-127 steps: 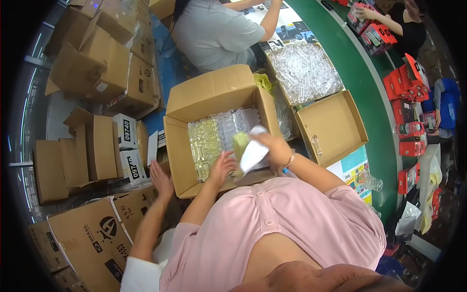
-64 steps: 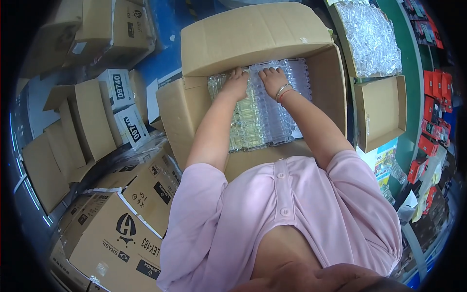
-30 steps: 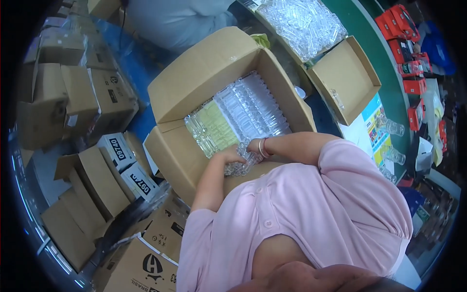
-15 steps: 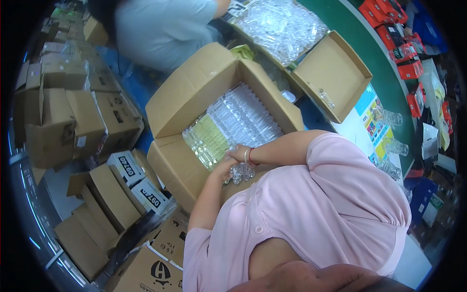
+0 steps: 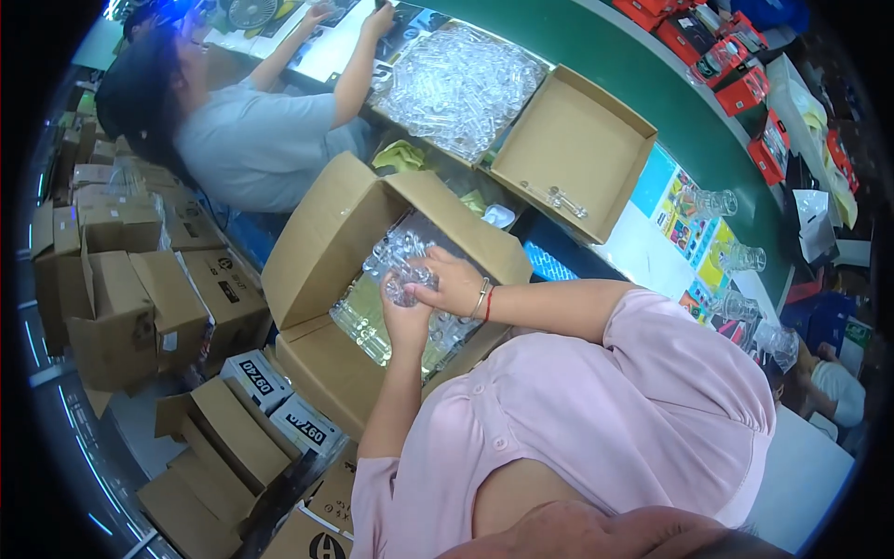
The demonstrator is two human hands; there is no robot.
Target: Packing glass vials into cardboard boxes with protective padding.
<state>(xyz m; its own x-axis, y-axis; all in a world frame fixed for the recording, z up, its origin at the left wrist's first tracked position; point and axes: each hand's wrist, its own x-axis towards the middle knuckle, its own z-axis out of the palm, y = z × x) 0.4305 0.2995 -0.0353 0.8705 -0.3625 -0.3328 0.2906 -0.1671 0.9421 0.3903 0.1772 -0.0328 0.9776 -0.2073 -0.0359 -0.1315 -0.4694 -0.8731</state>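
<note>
Both my hands grip one bunch of clear, tube-like pieces point(image 5: 400, 256), glass or plastic, over a large open carton point(image 5: 321, 238). My left hand point(image 5: 406, 321) closes around the bunch from below and the left. My right hand point(image 5: 454, 286), with a bangle and a red cord at its wrist, wraps it from the right. Inside the carton lie rows of similar clear pieces point(image 5: 361, 321), yellowish toward the left. My hands and the bunch hide much of these rows.
Beyond the carton, a tray heaped with clear pieces point(image 5: 461, 84) stands beside a shallow cardboard box point(image 5: 577, 140) holding a few pieces. Several clear glass vessels point(image 5: 742, 257) line the right. A co-worker point(image 5: 251, 140) sits at far left. Stacked cartons point(image 5: 121, 298) fill the left side.
My hands have risen from the carton's near side toward its middle, with the bunch now held up. The view has shifted, showing more of the co-worker, whose arms reach over the table.
</note>
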